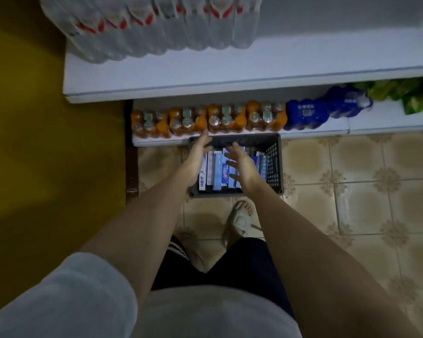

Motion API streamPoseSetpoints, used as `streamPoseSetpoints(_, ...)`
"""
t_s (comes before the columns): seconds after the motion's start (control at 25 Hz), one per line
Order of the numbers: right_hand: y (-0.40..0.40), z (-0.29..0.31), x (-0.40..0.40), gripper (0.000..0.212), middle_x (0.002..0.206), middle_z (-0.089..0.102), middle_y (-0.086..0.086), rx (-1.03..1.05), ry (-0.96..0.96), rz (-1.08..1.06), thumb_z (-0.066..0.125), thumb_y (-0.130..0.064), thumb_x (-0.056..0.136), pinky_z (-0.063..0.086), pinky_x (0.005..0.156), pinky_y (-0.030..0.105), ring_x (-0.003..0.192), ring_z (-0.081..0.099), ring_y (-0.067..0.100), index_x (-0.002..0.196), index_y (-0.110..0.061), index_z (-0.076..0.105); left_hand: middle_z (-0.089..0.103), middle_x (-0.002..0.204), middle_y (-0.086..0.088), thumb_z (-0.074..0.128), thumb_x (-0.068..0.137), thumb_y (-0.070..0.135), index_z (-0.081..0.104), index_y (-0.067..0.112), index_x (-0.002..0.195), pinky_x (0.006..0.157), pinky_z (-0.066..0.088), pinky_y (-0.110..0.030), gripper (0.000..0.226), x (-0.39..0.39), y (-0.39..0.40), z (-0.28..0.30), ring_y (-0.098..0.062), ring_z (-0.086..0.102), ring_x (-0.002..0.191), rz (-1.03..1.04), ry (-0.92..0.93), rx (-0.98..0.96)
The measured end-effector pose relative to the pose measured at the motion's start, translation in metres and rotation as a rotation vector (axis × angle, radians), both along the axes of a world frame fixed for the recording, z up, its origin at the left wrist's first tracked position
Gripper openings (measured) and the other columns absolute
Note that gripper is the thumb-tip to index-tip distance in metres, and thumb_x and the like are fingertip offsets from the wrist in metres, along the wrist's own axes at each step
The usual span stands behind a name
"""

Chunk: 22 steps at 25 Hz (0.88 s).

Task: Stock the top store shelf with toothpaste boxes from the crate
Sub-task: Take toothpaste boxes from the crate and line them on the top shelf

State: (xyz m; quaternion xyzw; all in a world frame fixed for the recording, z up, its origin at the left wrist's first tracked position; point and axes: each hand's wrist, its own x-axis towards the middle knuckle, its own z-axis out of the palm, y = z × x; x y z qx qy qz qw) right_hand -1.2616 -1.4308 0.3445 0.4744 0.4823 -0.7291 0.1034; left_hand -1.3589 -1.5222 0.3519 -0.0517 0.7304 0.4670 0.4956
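Patterned beige floor tiles (366, 181) spread out to your right of the crate with open room there, while a yellow wall (34, 118) closes off your left side; straight ahead a white shelf (230, 69) juts out over the lower ledge, its front edge running across your view, and packs of clear water bottles (156, 25) sit on it, blurred and cut off at the top; below, orange drink packs (205, 120) and a blue pack (308, 113) line the bottom ledge, touching the far rim of the dark crate (275, 164); the crate stands on the floor just beyond your sandalled foot (241, 218).

Toothpaste boxes (217, 169) lie packed in the crate, their long axes running away from you toward the shelf, printed faces up; the ones on the right are partly hidden by your right hand and hard to tell apart.

Your left hand (198, 157) reaches over the crate's left side with fingers straight and relaxed, tips near the far rim, gripping nothing; your right hand (242, 167) hovers above the boxes with fingers spread and extended, also holding nothing; whether either touches a box you cannot tell, since motion blur softens the fingertips.
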Motion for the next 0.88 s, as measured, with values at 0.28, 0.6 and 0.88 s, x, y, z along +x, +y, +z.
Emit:
streamPoseSetpoints(0.28,0.017,-0.181,0.032,0.055,0.146,0.047,0.007,-0.076,-0.233,0.058,0.038,-0.047,0.102,0.032,0.105,0.036,0.136,0.042,0.026,0.145,-0.014,0.045,0.042,0.150,0.000,0.031,0.102,0.053,0.043,0.025,0.144,0.111,0.019,-0.036,0.052,0.017,0.010,-0.185,-0.018,0.031,0.142,-0.008,-0.203,-0.249)
streamPoseSetpoints(0.6,-0.008,-0.408,0.018,0.021,0.085,0.058,0.004,-0.026,-0.369,-0.017,0.046,-0.017,0.098,0.041,0.065,0.027,0.080,0.055,0.022,0.110,-0.011,0.061,0.053,0.132,-0.004,0.031,0.103,0.043,0.053,0.024,0.131,0.090,0.037,-0.029,0.040,0.009,-0.014,-0.422,-0.016,0.049,0.108,-0.106,-0.149,-0.438)
streamPoseSetpoints(0.88,-0.021,-0.521,-0.014,0.033,0.108,0.057,0.011,0.091,-0.277,0.209,0.039,-0.001,0.097,0.043,0.071,0.021,0.097,0.049,0.019,0.127,-0.005,0.052,0.057,0.129,-0.014,0.045,0.098,0.026,0.054,0.014,0.132,0.090,0.045,-0.036,0.037,0.010,-0.012,-0.524,-0.028,0.056,0.117,-0.010,-0.107,-0.391)
